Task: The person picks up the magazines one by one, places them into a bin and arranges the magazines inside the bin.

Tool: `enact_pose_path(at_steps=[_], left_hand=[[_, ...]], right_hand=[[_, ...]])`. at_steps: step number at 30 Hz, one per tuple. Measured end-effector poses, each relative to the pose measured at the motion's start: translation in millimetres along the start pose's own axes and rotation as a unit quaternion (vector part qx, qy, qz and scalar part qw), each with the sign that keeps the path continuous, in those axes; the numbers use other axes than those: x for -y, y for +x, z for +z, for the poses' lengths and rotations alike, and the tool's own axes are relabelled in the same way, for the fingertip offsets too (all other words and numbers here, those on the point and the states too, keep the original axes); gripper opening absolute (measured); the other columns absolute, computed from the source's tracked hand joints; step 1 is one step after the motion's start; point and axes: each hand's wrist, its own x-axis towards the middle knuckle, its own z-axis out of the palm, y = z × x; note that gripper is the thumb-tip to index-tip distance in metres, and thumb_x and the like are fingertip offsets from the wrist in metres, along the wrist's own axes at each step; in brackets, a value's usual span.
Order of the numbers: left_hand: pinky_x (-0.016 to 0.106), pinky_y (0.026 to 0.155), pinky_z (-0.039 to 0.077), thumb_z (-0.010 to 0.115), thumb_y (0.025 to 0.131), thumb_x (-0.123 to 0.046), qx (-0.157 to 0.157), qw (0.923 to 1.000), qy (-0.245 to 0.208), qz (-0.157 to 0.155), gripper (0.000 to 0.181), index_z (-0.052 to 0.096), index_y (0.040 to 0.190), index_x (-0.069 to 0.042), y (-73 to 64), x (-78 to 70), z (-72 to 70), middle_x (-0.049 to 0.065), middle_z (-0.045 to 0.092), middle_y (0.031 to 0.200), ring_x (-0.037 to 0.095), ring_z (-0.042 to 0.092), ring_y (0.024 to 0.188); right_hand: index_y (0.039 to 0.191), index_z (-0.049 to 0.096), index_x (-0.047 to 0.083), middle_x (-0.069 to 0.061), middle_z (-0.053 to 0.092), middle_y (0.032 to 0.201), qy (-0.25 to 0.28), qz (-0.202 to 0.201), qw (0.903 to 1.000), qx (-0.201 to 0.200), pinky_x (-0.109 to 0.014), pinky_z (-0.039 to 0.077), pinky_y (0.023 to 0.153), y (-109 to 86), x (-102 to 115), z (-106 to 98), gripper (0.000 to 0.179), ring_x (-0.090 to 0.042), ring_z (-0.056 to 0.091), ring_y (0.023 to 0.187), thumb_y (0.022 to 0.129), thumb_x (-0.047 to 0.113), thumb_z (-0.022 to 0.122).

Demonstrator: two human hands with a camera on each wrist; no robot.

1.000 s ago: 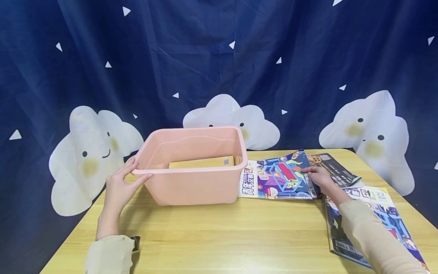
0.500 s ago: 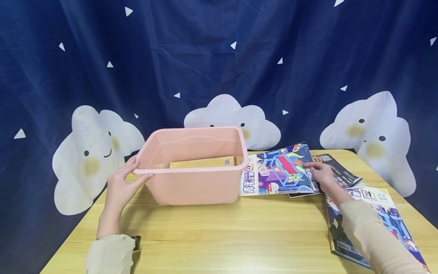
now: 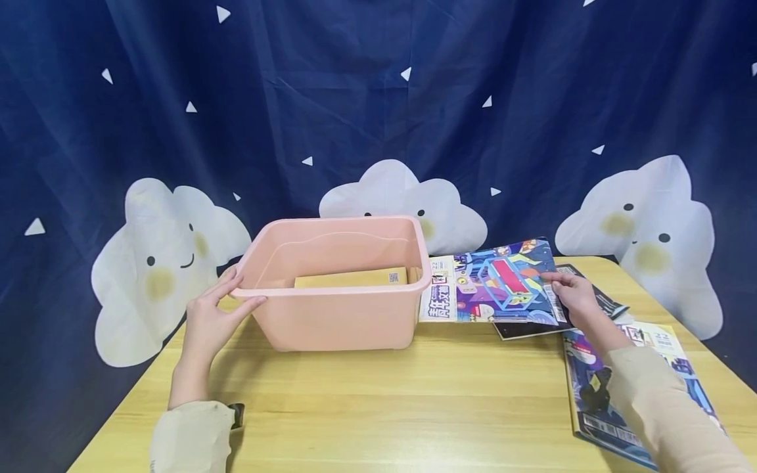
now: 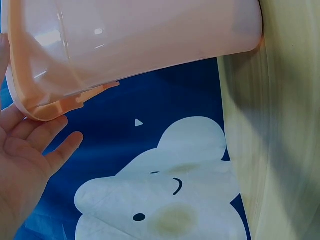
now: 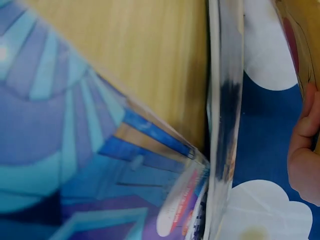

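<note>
At its near left corner, the pink plastic bin (image 3: 334, 322) has its rim pinched between the thumb and fingers of my left hand (image 3: 207, 325). The left wrist view shows those fingertips (image 4: 57, 127) against the rim. My right hand (image 3: 575, 299) pinches the right edge of a colourful magazine (image 3: 473, 289), which is lifted and tilted just right of the bin. A dark-covered magazine (image 3: 520, 330) lies on the table under it. In the right wrist view my right hand (image 5: 306, 145) shows only at the right edge.
Inside the bin lies a yellow item (image 3: 349, 279) with a printed code. Another colourful magazine (image 3: 597, 394) lies at the front right of the wooden table (image 3: 378, 401), partly under my right sleeve. A dark blue curtain (image 3: 355, 98) with clouds hangs behind.
My right hand has lifted the colourful magazine off the dark one and moved slightly right, uncovering more of the dark magazine's near edge. My left hand keeps its place on the bin.
</note>
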Motion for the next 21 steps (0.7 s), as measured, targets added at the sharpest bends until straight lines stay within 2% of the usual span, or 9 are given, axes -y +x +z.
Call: enact_pose_path(at_steps=[3,6,9,11,13,16,21], left_hand=[[0.047,0.101,0.034,0.079,0.072,-0.025,-0.004,1.0000,-0.001,0.002,0.059,0.059,0.120,0.001,1.8,8.8,4.8,0.019,0.052,0.128,0.036,0.045,0.122],[0.046,0.101,0.034,0.079,0.072,-0.024,-0.001,1.0000,-0.006,0.000,0.058,0.059,0.120,0.001,2.6,17.6,9.3,0.019,0.052,0.128,0.035,0.045,0.122],[0.047,0.101,0.034,0.079,0.072,-0.023,0.000,0.9999,-0.011,0.001,0.057,0.059,0.120,0.001,3.0,25.9,13.5,0.019,0.052,0.128,0.036,0.045,0.121],[0.048,0.101,0.034,0.079,0.072,-0.022,0.000,0.9999,-0.014,0.003,0.057,0.059,0.119,0.003,3.3,31.5,16.4,0.020,0.052,0.127,0.037,0.045,0.121],[0.049,0.100,0.034,0.079,0.071,-0.021,-0.001,0.9999,-0.015,0.004,0.056,0.060,0.118,0.003,3.7,37.3,19.3,0.021,0.052,0.127,0.037,0.045,0.121],[0.048,0.101,0.034,0.080,0.071,-0.022,0.000,0.9999,-0.015,0.002,0.057,0.060,0.118,0.003,4.5,44.4,23.8,0.020,0.053,0.126,0.037,0.045,0.121],[0.047,0.101,0.034,0.079,0.071,-0.024,0.008,0.9998,-0.016,0.000,0.058,0.059,0.119,0.001,5.2,54.6,30.9,0.019,0.052,0.127,0.035,0.045,0.121]], right_hand=[[0.085,0.062,0.037,-0.025,0.031,0.134,0.019,0.007,0.9998,0.009,-0.011,0.043,0.065,-0.4,-0.1,-0.7,0.042,0.002,0.044,0.079,0.096,0.005,0.037],[0.078,0.061,0.043,-0.019,0.038,0.127,0.029,0.012,0.9993,0.020,-0.013,0.045,0.065,-0.2,-0.1,-1.8,0.047,0.003,0.046,0.076,0.097,0.007,0.037],[0.074,0.062,0.045,0.000,0.050,0.106,0.046,0.018,0.9984,0.029,-0.014,0.047,0.064,0.6,-0.9,-2.9,0.050,0.004,0.050,0.072,0.097,0.007,0.038],[0.073,0.063,0.045,0.015,0.049,0.092,0.058,0.016,0.9976,0.035,-0.014,0.047,0.063,0.9,-1.5,-3.3,0.051,0.004,0.051,0.071,0.097,0.007,0.038],[0.073,0.064,0.045,0.023,0.049,0.083,0.067,0.012,0.9971,0.036,-0.014,0.047,0.062,1.4,-2.1,-3.5,0.051,0.004,0.052,0.070,0.096,0.006,0.039],[0.074,0.065,0.044,0.026,0.050,0.080,0.080,0.004,0.9959,0.042,-0.013,0.046,0.061,1.9,-3.2,-4.4,0.052,0.004,0.052,0.069,0.096,0.005,0.038],[0.075,0.069,0.040,0.025,0.054,0.079,0.118,0.002,0.9919,0.047,-0.014,0.048,0.060,2.9,-4.7,-5.1,0.051,0.003,0.054,0.068,0.095,0.003,0.039]])
